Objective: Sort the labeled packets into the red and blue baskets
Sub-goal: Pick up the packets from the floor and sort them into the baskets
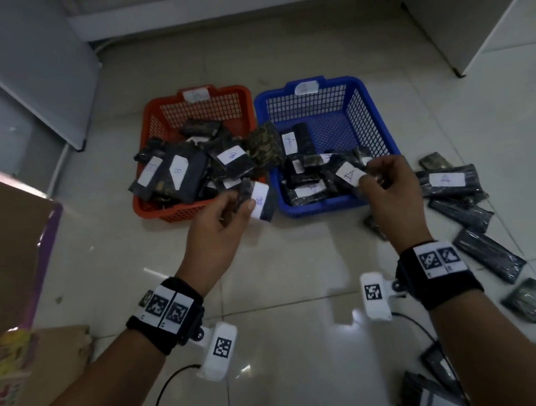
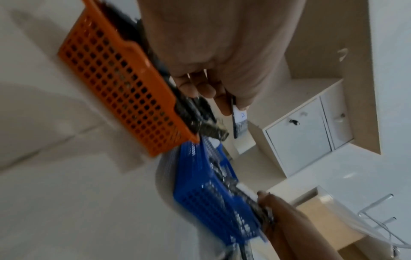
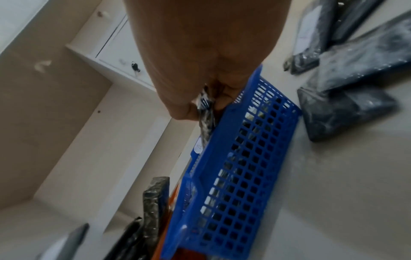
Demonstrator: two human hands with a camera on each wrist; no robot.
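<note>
On the floor at left, a cardboard box lies near the red basket. Over its near corner the left hand pinches a B packet. Above the blue basket the right hand pinches an A packet. Loose packets lie farther right.

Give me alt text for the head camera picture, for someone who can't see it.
Two hands each hold a dark labeled packet above two floor baskets: the left hand near the red basket, the right hand over the blue basket. Both baskets hold packets; loose packets lie at right.
</note>
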